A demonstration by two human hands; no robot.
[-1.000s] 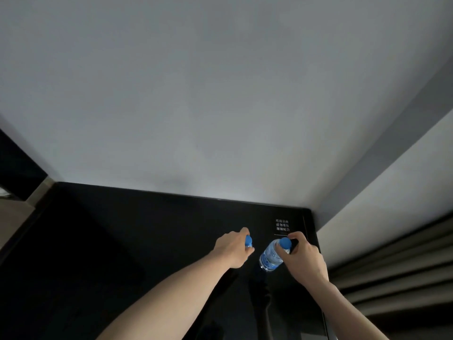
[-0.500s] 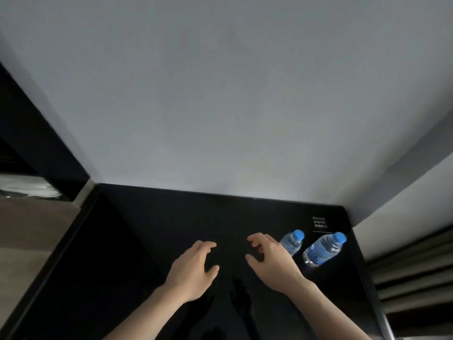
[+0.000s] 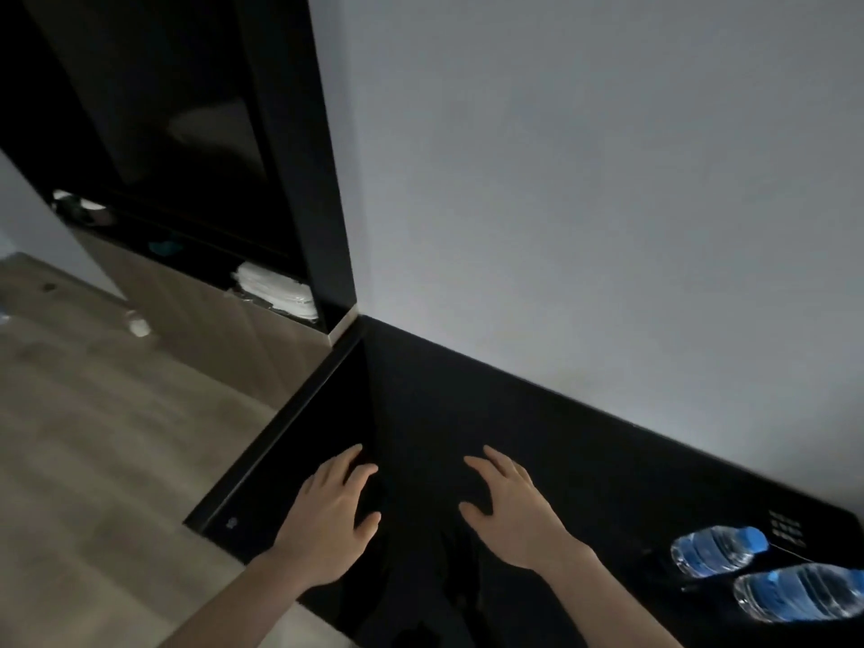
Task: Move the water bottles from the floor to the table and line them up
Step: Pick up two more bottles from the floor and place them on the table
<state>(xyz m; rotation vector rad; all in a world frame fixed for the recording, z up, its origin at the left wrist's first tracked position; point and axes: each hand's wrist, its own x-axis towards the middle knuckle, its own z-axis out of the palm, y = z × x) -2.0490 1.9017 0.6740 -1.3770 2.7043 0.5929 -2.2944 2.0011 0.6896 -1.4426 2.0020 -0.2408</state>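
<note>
Two clear water bottles with blue caps stand side by side on the black table [image 3: 537, 432] at its far right: one bottle [image 3: 715, 549] nearer the wall, the other bottle [image 3: 799, 593] closer to me and cut by the frame edge. My left hand [image 3: 334, 509] hovers over the table's left end, fingers spread and holding nothing. My right hand [image 3: 507, 507] is beside it over the middle of the table, fingers also spread and empty. Both hands are well left of the bottles.
A grey wall [image 3: 584, 180] backs the table. A dark shelf unit [image 3: 187, 156] stands to the left, with white folded items [image 3: 276, 287] on its ledge. The wooden floor [image 3: 93, 437] lies left of the table, with a small pale object [image 3: 138, 325] far off.
Both hands released the bottles and drew back to the left with fingers spread. The view has swung left, so the bottles now sit at the right edge and the floor shows.
</note>
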